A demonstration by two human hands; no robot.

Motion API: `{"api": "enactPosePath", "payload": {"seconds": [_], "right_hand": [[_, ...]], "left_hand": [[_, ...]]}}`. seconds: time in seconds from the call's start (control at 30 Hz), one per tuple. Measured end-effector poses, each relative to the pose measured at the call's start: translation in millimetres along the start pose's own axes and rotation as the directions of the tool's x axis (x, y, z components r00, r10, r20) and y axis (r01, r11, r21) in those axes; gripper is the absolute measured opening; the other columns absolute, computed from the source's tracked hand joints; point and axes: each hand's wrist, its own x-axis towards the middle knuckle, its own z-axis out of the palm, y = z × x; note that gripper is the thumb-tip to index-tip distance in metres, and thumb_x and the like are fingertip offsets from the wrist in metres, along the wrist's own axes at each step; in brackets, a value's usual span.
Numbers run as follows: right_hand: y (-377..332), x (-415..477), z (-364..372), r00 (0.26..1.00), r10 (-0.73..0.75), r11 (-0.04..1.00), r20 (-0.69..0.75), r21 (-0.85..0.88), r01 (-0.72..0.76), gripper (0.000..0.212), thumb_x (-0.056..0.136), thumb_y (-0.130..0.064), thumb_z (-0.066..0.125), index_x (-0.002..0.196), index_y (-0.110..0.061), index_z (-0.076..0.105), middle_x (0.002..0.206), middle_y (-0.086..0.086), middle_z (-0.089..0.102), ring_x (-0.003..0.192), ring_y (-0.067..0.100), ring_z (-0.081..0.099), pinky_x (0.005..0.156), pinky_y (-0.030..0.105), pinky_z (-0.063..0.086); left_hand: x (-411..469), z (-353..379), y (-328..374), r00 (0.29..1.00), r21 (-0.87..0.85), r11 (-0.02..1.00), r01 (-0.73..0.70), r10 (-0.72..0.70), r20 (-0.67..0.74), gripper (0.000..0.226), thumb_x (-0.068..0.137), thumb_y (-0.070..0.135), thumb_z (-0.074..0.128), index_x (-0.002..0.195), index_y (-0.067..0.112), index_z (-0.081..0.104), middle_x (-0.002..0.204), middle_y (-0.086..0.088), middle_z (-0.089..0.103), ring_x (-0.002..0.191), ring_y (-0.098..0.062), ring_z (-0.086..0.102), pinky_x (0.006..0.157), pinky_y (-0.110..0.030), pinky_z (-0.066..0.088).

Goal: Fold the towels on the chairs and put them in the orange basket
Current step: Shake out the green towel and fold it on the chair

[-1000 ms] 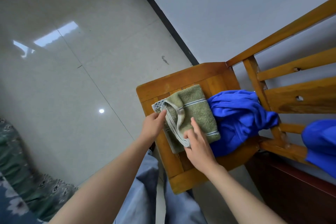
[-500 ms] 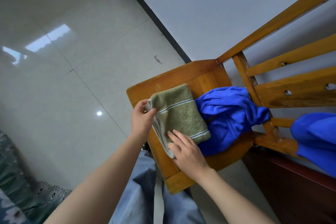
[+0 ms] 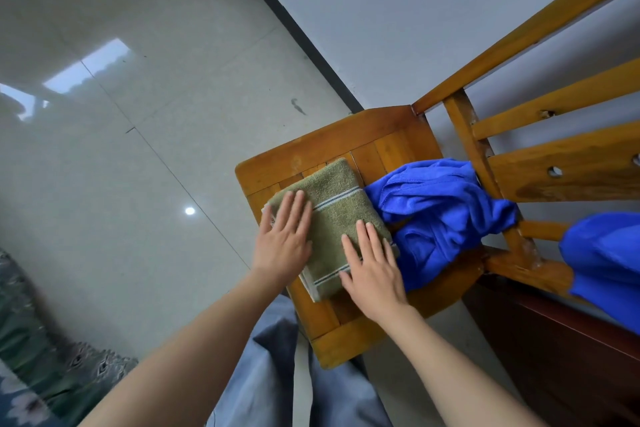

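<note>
While folded green towel (image 3: 334, 215) lies on chair (image 3: 304, 152), fingers (image 3: 294, 206) flat atop.

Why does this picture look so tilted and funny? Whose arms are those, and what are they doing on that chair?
There is no machine here. A person wears a small camera on the head, so you look down just as that person does. Its wide lens makes everything lean. The two arms belong to that person. The left hand and the right hand lie flat, fingers straight, on a folded green towel. Nothing is being gripped. The towel sits on the seat of a wooden chair. Next to it on the same seat is a crumpled blue towel, not folded yet. Another blue cloth shows at the right edge. The blue-grey trousers at the bottom are the person's legs. No basket shows in this picture.
</note>
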Motion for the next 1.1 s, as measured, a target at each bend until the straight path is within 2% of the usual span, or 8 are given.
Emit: {"api": "enactPosePath", "payload": {"seconds": [0.1, 0.17, 0.23, 0.33, 0.43, 0.67, 0.87, 1.1], "right_hand": [[15, 2, 8, 0.996, -0.042, 0.998, 0.078, -0.050, 0.046, 0.074, 0.088, -0.047, 0.053, 0.148, -0.019, 0.020, 0.154, 0.016, -0.001, 0.144, 0.031, 0.007, 0.112, 0.050, 0.018], [17, 1, 8, 0.981, -0.055, 0.998, 0.184, -0.018, 0.059, 0.070, 0.097, -0.046, 0.033, 0.148, -0.021, -0.008, 0.150, 0.011, -0.026, 0.139, 0.025, -0.023, 0.115, 0.048, -0.001], [13, 2, 3, 0.975, -0.047, 0.999, 0.218, -0.004, 0.049, 0.070, 0.097, -0.046, 0.030, 0.147, -0.021, -0.013, 0.145, 0.010, -0.033, 0.139, 0.025, -0.025, 0.115, 0.047, -0.005], [8, 4, -4, 0.998, -0.039, 0.999, 0.059, 0.015, 0.038, 0.071, 0.089, -0.044, 0.054, 0.147, -0.016, 0.025, 0.154, 0.017, 0.005, 0.144, 0.031, 0.013, 0.113, 0.049, 0.019], [21, 0, 2, 0.991, -0.097, 0.995, -0.094, -0.045, 0.093, 0.061, 0.061, -0.037, 0.082, 0.115, -0.013, 0.066, 0.129, 0.019, 0.056, 0.122, 0.034, 0.051, 0.091, 0.047, 0.048], [51, 4, 20, 0.948, -0.301, 0.936, -0.105, -0.222, 0.273, 0.083, 0.037, -0.006, 0.089, 0.116, -0.016, 0.066, 0.123, 0.020, 0.060, 0.116, 0.035, 0.055, 0.085, 0.051, 0.050], [55, 23, 27, 0.894, -0.363, 0.928, -0.264, -0.189, 0.322, 0.043, 0.076, -0.009, 0.042, 0.116, -0.019, 0.056, 0.117, 0.018, 0.063, 0.116, 0.034, 0.041, 0.078, 0.048, 0.053], [60, 27, 14, 0.743, -0.507, 0.862, -0.438, -0.251, 0.440, 0.026, 0.079, -0.006, 0.048, 0.087, -0.015, 0.071, 0.097, 0.010, 0.070, 0.089, 0.029, 0.067, 0.060, 0.030, 0.052]], "left_hand": [[-4, 5, -14, 0.952, 0.030, 0.981, 0.192, -0.194, 0.237, 0.081, 0.091, 0.064, 0.024, 0.135, 0.020, -0.028, 0.142, -0.005, -0.032, 0.130, -0.024, -0.030, 0.106, -0.046, -0.018], [-8, 8, -19, 0.927, 0.088, 0.970, 0.225, -0.241, 0.286, 0.084, 0.087, 0.069, 0.016, 0.131, 0.018, -0.034, 0.139, -0.006, -0.037, 0.129, -0.024, -0.034, 0.109, -0.049, -0.016], [-10, 6, -19, 0.905, 0.072, 0.956, 0.285, -0.293, 0.308, 0.088, 0.085, 0.072, 0.015, 0.131, 0.015, -0.034, 0.138, -0.009, -0.037, 0.129, -0.026, -0.035, 0.111, -0.051, -0.013], [-8, 5, -5, 0.965, -0.098, 0.961, 0.258, -0.252, 0.076, 0.090, 0.087, 0.068, 0.026, 0.142, 0.008, -0.012, 0.148, -0.015, -0.016, 0.139, -0.028, -0.026, 0.113, -0.051, -0.008], [-11, 7, 13, 0.993, -0.064, 0.997, 0.035, -0.042, -0.115, 0.084, 0.081, 0.060, 0.034, 0.142, 0.003, 0.022, 0.149, -0.018, 0.019, 0.142, -0.032, 0.010, 0.112, -0.051, 0.007], [-46, 44, 46, 0.977, 0.007, 0.985, -0.171, 0.170, -0.130, 0.094, 0.056, 0.052, 0.076, 0.129, 0.001, 0.050, 0.134, -0.021, 0.051, 0.130, -0.033, 0.034, 0.105, -0.052, 0.035], [-46, 59, 68, 0.987, -0.016, 0.996, -0.087, 0.084, -0.137, 0.054, 0.074, 0.029, 0.055, 0.122, 0.007, 0.043, 0.126, -0.022, 0.058, 0.115, -0.042, 0.055, 0.094, -0.053, 0.044], [-19, 50, 68, 0.973, -0.047, 0.997, 0.056, -0.065, -0.222, 0.022, 0.078, 0.015, 0.039, 0.099, 0.010, 0.046, 0.105, -0.018, 0.064, 0.100, -0.039, 0.054, 0.078, -0.044, 0.049]]}}
